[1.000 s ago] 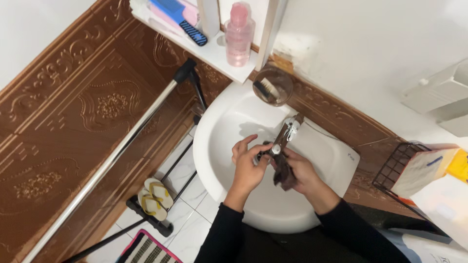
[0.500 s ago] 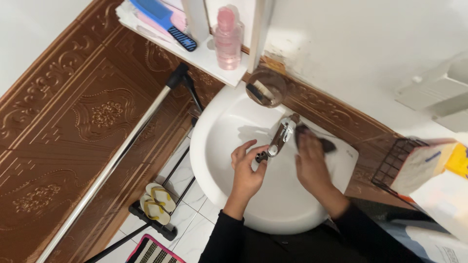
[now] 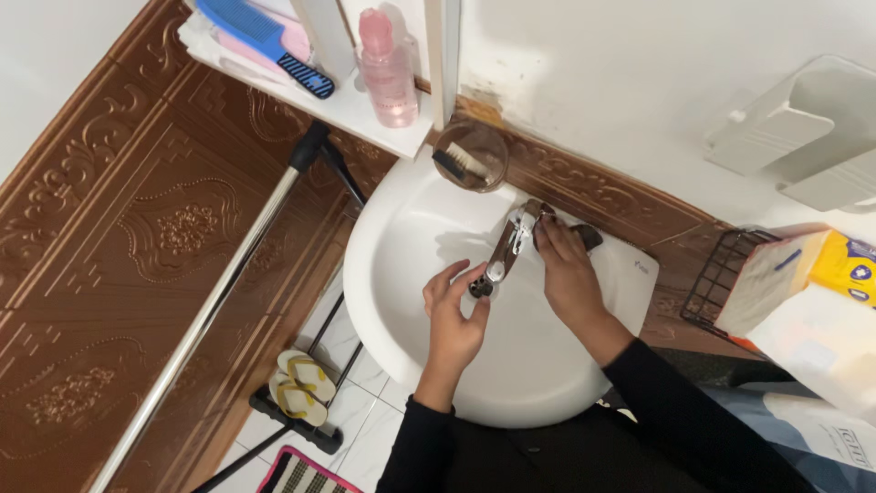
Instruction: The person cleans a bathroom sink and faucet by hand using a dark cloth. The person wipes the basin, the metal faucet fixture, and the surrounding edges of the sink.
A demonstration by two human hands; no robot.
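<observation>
A white round sink (image 3: 401, 228) fills the middle of the view, with a chrome tap (image 3: 507, 245) reaching over the bowl. My left hand (image 3: 454, 312) is under the tap's spout, fingers apart and touching its tip. My right hand (image 3: 568, 274) presses a dark cloth (image 3: 584, 236) against the base of the tap on the sink's back rim. Both forearms are in black sleeves.
A glass cup (image 3: 471, 157) with a toothbrush stands behind the sink. A white shelf (image 3: 356, 108) above holds a pink bottle (image 3: 387, 66) and a blue comb (image 3: 265, 41). A black wire basket (image 3: 721, 274) and boxes are at right. Slippers (image 3: 301, 383) lie on the tiled floor.
My right hand moved with the dark cloth from the tap's spout up to its base. My left hand stayed below the spout. The view shifted slightly.
</observation>
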